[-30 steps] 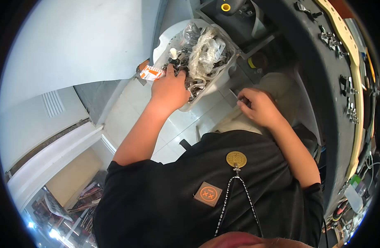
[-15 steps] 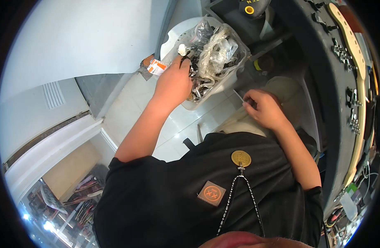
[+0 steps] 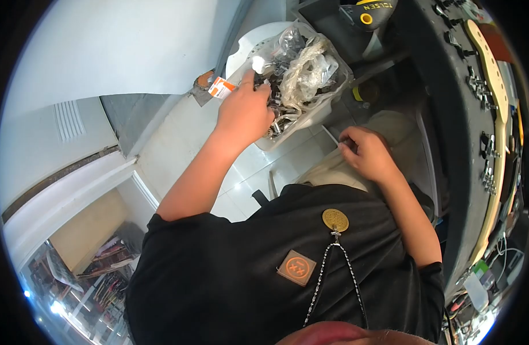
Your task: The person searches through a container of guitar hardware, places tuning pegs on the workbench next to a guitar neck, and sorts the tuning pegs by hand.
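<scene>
My left hand (image 3: 244,112) reaches into a translucent plastic bin (image 3: 268,142) of small metal parts and crumpled plastic bags. Its index finger stretches toward a small white piece (image 3: 258,64), and the other fingers are apart over dark parts, their tips partly hidden. Beside that hand, at the bin's left rim, is an orange-and-white label or small box (image 3: 221,88). My right hand (image 3: 366,152) rests near my knee with its fingers curled against the thumb. What it holds, if anything, is hidden; a thin pale edge lies just left of its fingertips.
A dark workbench (image 3: 453,144) runs along the right, bearing a pale guitar neck (image 3: 501,126) and several metal tuning machines (image 3: 487,146). A black-and-yellow tool (image 3: 370,12) sits at the top. A white panel (image 3: 103,52) stands at upper left, above a tiled floor (image 3: 172,138).
My left hand has shifted slightly within the bin, and its index finger now extends apart from the others. The dark piece between its fingers no longer shows. My right hand stays almost still.
</scene>
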`<state>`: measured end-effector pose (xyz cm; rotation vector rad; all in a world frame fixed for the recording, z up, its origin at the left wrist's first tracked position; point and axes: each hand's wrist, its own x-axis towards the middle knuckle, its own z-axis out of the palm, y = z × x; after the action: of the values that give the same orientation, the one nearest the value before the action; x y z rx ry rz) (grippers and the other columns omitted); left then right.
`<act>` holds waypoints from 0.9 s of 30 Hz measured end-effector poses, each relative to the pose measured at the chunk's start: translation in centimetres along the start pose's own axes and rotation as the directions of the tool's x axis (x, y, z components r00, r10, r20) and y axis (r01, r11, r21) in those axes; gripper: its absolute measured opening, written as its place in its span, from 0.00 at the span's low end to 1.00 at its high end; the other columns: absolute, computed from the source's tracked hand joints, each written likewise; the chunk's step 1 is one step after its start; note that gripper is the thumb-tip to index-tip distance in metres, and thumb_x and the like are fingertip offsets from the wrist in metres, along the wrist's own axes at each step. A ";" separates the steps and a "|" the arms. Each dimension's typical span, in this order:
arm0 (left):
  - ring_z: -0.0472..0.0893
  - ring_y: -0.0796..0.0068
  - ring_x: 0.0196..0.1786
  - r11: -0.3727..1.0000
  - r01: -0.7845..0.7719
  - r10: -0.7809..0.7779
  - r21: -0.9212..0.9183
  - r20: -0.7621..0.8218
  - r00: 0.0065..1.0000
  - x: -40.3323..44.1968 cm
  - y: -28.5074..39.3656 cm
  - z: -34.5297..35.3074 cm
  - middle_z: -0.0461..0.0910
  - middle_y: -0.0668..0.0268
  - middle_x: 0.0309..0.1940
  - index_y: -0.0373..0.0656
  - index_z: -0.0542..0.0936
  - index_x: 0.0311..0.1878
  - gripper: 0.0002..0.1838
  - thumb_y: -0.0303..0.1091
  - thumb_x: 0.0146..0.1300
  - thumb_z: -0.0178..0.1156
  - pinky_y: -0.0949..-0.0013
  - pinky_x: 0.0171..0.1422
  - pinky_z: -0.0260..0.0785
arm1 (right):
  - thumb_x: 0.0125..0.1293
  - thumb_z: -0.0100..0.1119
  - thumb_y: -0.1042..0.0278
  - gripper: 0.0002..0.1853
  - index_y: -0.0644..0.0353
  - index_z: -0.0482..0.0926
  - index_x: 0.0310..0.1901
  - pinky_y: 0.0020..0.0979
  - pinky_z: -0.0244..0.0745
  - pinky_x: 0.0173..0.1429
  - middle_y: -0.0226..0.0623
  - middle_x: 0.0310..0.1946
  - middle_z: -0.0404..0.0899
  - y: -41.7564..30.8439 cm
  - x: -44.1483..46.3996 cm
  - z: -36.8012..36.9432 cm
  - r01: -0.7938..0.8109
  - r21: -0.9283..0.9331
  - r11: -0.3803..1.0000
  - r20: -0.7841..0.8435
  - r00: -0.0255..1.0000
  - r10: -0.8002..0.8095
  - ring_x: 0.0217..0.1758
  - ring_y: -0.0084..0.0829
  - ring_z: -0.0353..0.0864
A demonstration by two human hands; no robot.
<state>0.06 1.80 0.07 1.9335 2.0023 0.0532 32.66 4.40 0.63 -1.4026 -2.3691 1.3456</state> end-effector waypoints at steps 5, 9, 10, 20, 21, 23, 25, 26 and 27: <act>0.90 0.48 0.62 0.992 -0.012 -0.007 0.122 0.155 0.988 1.6 0.9 0.0 0.76 0.48 0.78 0.49 0.85 0.71 0.29 0.38 0.66 0.75 0.48 0.61 0.86 | 0.71 0.72 0.68 0.09 0.64 0.86 0.47 0.45 0.85 0.50 0.47 0.41 0.90 0.7 -0.1 0.1 0.041 -0.030 0.999 -0.024 0.999 -0.042 0.43 0.48 0.93; 0.90 0.51 0.61 0.993 0.014 -0.046 0.114 0.285 0.957 2.2 1.3 -1.9 0.81 0.54 0.72 0.48 0.86 0.68 0.25 0.32 0.67 0.71 0.47 0.59 0.85 | 0.71 0.72 0.69 0.09 0.64 0.86 0.47 0.45 0.85 0.50 0.47 0.41 0.90 0.7 -0.5 0.0 0.024 0.000 1.000 -0.042 0.999 -0.024 0.44 0.47 0.93; 0.91 0.51 0.59 0.993 -0.062 0.033 0.103 0.265 0.964 2.0 0.6 -1.8 0.82 0.54 0.71 0.48 0.88 0.65 0.22 0.33 0.68 0.71 0.48 0.58 0.86 | 0.71 0.72 0.69 0.09 0.64 0.86 0.47 0.44 0.85 0.50 0.47 0.41 0.90 0.6 -0.6 0.0 0.018 -0.001 1.000 -0.043 0.999 -0.018 0.44 0.47 0.93; 0.90 0.47 0.57 1.000 0.001 -0.002 0.018 0.100 0.995 1.5 0.2 0.3 0.87 0.53 0.57 0.41 0.91 0.53 0.15 0.34 0.66 0.67 0.46 0.63 0.82 | 0.71 0.73 0.69 0.09 0.63 0.86 0.48 0.45 0.85 0.49 0.46 0.40 0.90 0.7 -0.1 0.2 0.043 -0.025 0.999 -0.022 0.999 -0.043 0.44 0.47 0.92; 0.90 0.47 0.57 0.999 0.036 -0.036 0.002 0.072 0.997 1.9 0.3 0.5 0.87 0.53 0.56 0.40 0.91 0.53 0.15 0.34 0.65 0.67 0.47 0.63 0.82 | 0.71 0.73 0.69 0.09 0.63 0.86 0.48 0.45 0.84 0.49 0.46 0.40 0.90 0.7 -0.1 0.2 0.042 -0.022 0.999 -0.026 0.999 -0.042 0.43 0.47 0.92; 0.90 0.49 0.59 0.999 -0.010 0.014 -0.037 0.123 0.992 2.5 0.4 0.3 0.86 0.51 0.64 0.39 0.91 0.55 0.18 0.35 0.65 0.67 0.49 0.67 0.83 | 0.71 0.73 0.69 0.09 0.63 0.86 0.48 0.45 0.84 0.49 0.46 0.40 0.90 0.6 -0.2 0.1 0.039 -0.015 0.999 -0.038 0.998 -0.039 0.43 0.47 0.92; 0.91 0.49 0.59 0.994 -0.075 0.083 -0.077 0.101 0.991 2.7 0.0 0.4 0.85 0.50 0.69 0.38 0.91 0.58 0.20 0.35 0.65 0.68 0.50 0.69 0.83 | 0.71 0.73 0.69 0.09 0.63 0.86 0.47 0.45 0.84 0.49 0.47 0.40 0.90 0.3 -0.3 0.1 0.030 -0.004 1.000 -0.048 0.998 -0.030 0.43 0.47 0.92; 0.91 0.49 0.59 0.988 -0.119 0.125 -0.098 0.054 0.991 2.5 -0.7 0.9 0.85 0.50 0.69 0.38 0.91 0.59 0.21 0.35 0.65 0.68 0.50 0.68 0.83 | 0.71 0.72 0.69 0.09 0.63 0.86 0.47 0.45 0.84 0.49 0.47 0.40 0.89 0.2 -0.3 0.0 0.026 0.002 1.000 -0.051 0.998 -0.026 0.43 0.47 0.92; 0.91 0.49 0.59 0.980 -0.164 0.166 -0.117 0.007 0.986 2.3 -1.0 0.5 0.85 0.50 0.69 0.39 0.91 0.60 0.22 0.35 0.65 0.67 0.50 0.68 0.83 | 0.71 0.72 0.69 0.09 0.63 0.86 0.47 0.45 0.84 0.49 0.47 0.40 0.89 0.2 -0.2 0.1 0.029 0.001 1.000 -0.050 0.998 -0.029 0.43 0.47 0.92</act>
<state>-0.77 3.88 -1.22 2.0134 1.7832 0.1901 32.92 4.24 0.51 -1.3790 -2.3470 1.2893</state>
